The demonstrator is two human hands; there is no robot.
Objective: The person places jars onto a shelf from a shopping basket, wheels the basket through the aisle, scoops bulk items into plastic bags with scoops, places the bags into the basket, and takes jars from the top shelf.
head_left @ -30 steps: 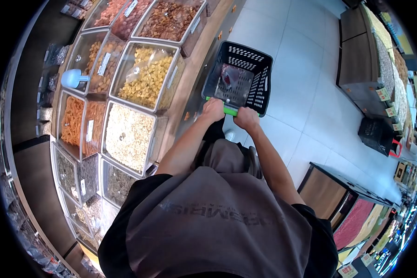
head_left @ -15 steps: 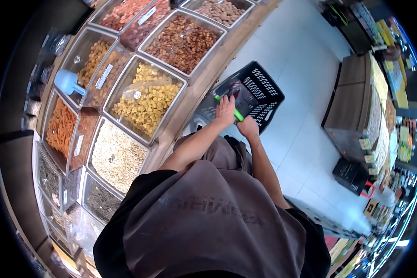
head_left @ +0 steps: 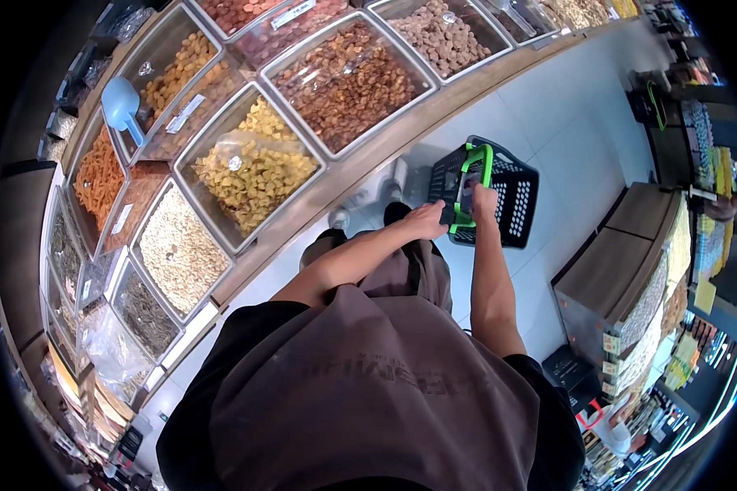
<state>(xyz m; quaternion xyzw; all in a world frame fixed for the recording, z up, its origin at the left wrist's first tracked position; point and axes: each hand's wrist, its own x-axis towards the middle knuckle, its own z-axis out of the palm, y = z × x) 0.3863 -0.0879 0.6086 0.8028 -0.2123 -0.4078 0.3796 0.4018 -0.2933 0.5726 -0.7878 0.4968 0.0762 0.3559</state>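
Note:
A dark shopping basket point(head_left: 517, 203) with slotted sides and green handles hangs in front of me over the floor, to the right of the bins. My right hand point(head_left: 485, 202) is closed around the raised green handle point(head_left: 486, 159). At the basket's near left side, my left hand point(head_left: 426, 220) has its fingers curled against the handle's lower end; its exact grip is partly hidden. Something dark and reddish lies inside the basket, too small to make out.
Clear-lidded bins of dried foods line the left, with yellow pieces point(head_left: 254, 192), brown dried fruit point(head_left: 344, 86) and pale flakes point(head_left: 180, 250). A light blue scoop point(head_left: 122, 106) rests among them. Wooden display stands point(head_left: 610, 245) occupy the right. A dark basket point(head_left: 571, 376) with red handles sits below them.
The basket has shifted right and turned, and its green handle now stands raised. Both my hands have moved right with it. My view has also turned, showing my feet.

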